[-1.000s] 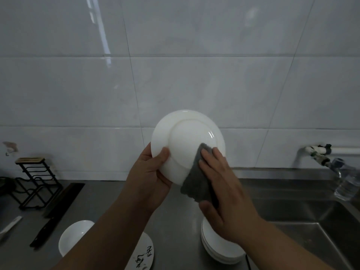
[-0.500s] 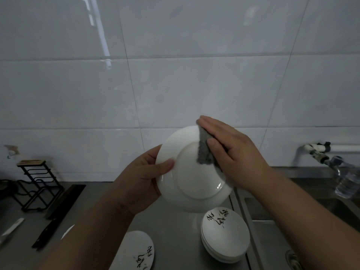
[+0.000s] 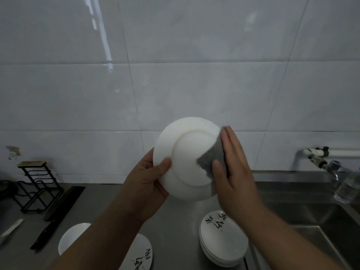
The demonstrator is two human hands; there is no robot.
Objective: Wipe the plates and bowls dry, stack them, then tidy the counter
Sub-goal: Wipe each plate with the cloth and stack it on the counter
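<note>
The only writing is black brush-stroke characters on the dishes. 1 group sits on the top plate of the stack of plates [image 3: 224,244] at the bench's front edge, just beside the sink. Another is on the single plate [image 3: 141,254] at the front edge, partly hidden under the left forearm. Neither group is clear enough to read.

The white plate [image 3: 187,162] being wiped is held in the air above the bench [image 3: 175,221], tilted up on edge, with its plain underside and foot ring facing the camera. The left hand [image 3: 144,178] grips its left rim, thumb laid on the underside and the other fingers hidden behind the plate. The right hand [image 3: 235,172] holds the grey cloth [image 3: 211,161] against the plate's right rim. Its thumb presses the cloth onto the underside and its 4 fingers lie straight and close together along the rim, so the cloth is pinched over the edge.

A plain white bowl [image 3: 71,237] stands near the front left of the bench, partly covered by the left arm.

The bench is dull grey steel. Towards its back left corner stands a black wire rack [image 3: 38,184] with a wooden top, and a long dark knife [image 3: 51,228] lies slantwise in front of it. A white handle [image 3: 11,228] shows at the left edge. The steel sink [image 3: 321,227] is set into the right end, with a tap [image 3: 319,161] coming out of the wall above it and a clear plastic bottle [image 3: 347,189] at its back right corner. The wall [image 3: 175,84] behind is large glossy white tiles, with a streak of reflected light at upper left. The room is dim.
</note>
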